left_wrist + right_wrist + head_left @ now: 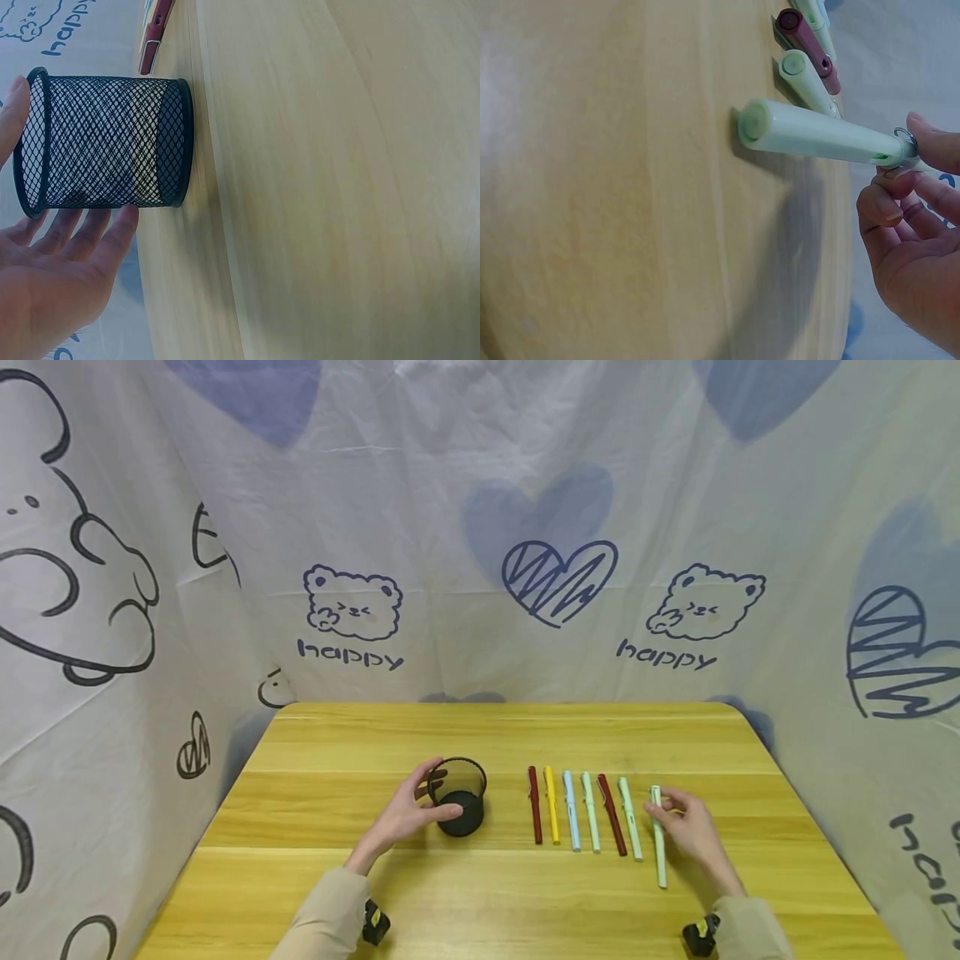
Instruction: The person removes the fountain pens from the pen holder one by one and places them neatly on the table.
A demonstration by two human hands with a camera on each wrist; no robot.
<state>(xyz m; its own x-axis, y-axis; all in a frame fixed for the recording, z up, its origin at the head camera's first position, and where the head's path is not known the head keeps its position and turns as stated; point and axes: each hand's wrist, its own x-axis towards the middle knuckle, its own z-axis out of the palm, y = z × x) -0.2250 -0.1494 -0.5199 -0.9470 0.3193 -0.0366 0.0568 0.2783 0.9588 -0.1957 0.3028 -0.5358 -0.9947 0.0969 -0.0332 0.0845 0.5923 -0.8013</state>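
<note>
My left hand (411,810) is around the left side of a black mesh pen holder (462,814), which stands upright on the table. In the left wrist view, the thumb is at the holder's rim and the fingertips (126,217) touch its side wall. Between thumb and fingers, my right hand (686,827) pinches the far, clip end of a pale green pen (660,852); its near end is close to the tabletop. To the left of that pen lie a second pale green pen (630,818) and a dark red pen (612,814).
Further left in the row lie another pale green pen (591,814), a light blue pen (572,810), a yellow pen (552,806) and a dark red pen (535,806). The wooden table (480,902) ends at a patterned cloth (465,527) behind it.
</note>
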